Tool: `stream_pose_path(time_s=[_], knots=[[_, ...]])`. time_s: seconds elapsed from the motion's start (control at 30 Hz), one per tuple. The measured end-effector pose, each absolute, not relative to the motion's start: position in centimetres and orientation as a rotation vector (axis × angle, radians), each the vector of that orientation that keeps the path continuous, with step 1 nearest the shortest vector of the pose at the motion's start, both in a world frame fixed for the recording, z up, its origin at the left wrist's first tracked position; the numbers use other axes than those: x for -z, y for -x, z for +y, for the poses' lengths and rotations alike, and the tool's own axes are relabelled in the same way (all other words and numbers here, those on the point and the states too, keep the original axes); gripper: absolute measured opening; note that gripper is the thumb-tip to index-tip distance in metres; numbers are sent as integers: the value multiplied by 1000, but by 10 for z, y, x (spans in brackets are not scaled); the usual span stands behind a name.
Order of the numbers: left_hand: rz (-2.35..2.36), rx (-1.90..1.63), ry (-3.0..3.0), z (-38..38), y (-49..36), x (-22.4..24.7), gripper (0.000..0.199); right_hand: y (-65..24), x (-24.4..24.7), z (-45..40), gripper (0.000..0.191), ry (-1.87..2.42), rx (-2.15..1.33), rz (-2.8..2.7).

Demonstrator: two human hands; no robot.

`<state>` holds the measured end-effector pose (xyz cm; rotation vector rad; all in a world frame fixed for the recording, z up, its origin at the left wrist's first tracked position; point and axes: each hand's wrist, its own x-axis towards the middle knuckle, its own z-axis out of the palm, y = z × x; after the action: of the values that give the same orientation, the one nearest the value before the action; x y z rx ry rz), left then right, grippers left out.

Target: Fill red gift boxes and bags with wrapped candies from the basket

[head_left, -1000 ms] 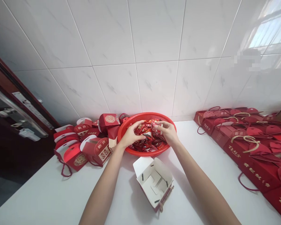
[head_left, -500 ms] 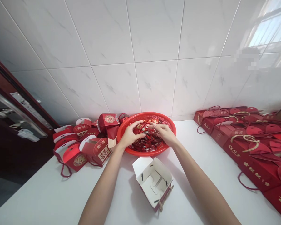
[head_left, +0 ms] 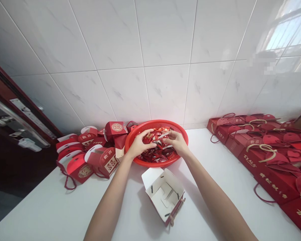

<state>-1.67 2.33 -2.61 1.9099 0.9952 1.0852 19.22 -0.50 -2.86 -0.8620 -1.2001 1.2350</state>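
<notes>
A red plastic basket full of wrapped candies stands against the wall. Over its left side is my left hand, thumb and fingers spread apart above the candies, with nothing visible between them. My right hand is at the basket's right side, fingers closed in a pinch on a small wrapped candy with a pale edge. Between my forearms sits an open gift box, white inside, with a twine cord on its right side. No candies show inside it.
Several red gift boxes are heaped left of the basket. Rows of closed red boxes with cord handles fill the right side of the white table. A tiled wall rises behind; a dark door with a metal lock is at left.
My right hand has drawn back slightly and its fingers have curled, lifting a pale-edged candy from the pile. My left hand and the open box stay in place.
</notes>
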Motion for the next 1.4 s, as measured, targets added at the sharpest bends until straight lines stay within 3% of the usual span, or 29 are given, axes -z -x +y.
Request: stream_pose_path(time_s=[0.27, 0.57, 1.07, 1.4], knots=[[958, -1103, -1878, 22, 15, 25, 64, -191, 27, -7, 30, 849, -1211, -1112], [1041, -1093, -1917, 27, 18, 31, 71, -189, 30, -3, 32, 882, -1208, -1074], [1069, -1156, -1951, 21, 15, 24, 46, -191, 25, -7, 42, 759, -1410, -1139], [922, -1197, -1838, 19, 12, 25, 55, -190, 26, -6, 44, 781, -1456, -1135]])
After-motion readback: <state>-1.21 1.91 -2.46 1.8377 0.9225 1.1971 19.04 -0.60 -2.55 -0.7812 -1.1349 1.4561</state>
